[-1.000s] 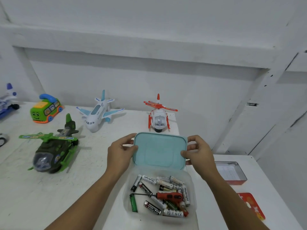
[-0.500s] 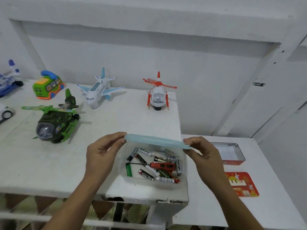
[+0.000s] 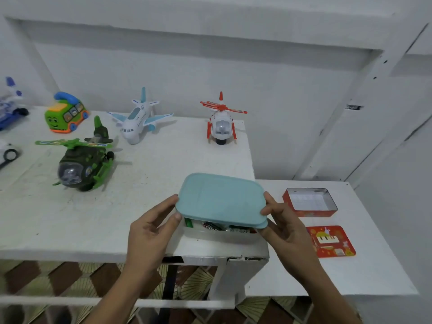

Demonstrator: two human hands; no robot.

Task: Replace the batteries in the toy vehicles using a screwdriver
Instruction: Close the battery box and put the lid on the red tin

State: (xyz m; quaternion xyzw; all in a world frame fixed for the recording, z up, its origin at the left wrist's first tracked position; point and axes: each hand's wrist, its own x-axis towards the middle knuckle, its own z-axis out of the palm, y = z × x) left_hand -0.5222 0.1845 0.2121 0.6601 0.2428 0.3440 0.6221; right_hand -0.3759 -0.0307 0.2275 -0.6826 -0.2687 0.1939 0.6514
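A clear plastic box (image 3: 210, 236) stands near the front right corner of the white table (image 3: 70, 218). Batteries (image 3: 211, 226) show through the gap under its pale teal lid (image 3: 221, 199). The lid lies tilted over the box, its near edge raised. My left hand (image 3: 152, 230) pinches the lid's left edge and my right hand (image 3: 284, 224) pinches its right edge. The screwdriver is hidden under the lid. Toys stand further back: a green helicopter (image 3: 81, 162), a white airplane (image 3: 138, 119), a red-and-white helicopter (image 3: 222, 122), a green bus (image 3: 65, 115).
A lower white table (image 3: 362, 265) to the right carries an open red tin (image 3: 309, 205) and its flat red lid (image 3: 330, 242). A blue-and-white toy (image 3: 11, 104) and a white car (image 3: 8, 152) sit at the far left. A white wall rises behind.
The teal lid, upright behind the box a second ago, has come down over the box, covering most of its contents. Both hands came toward me with it, still pinching its edges.
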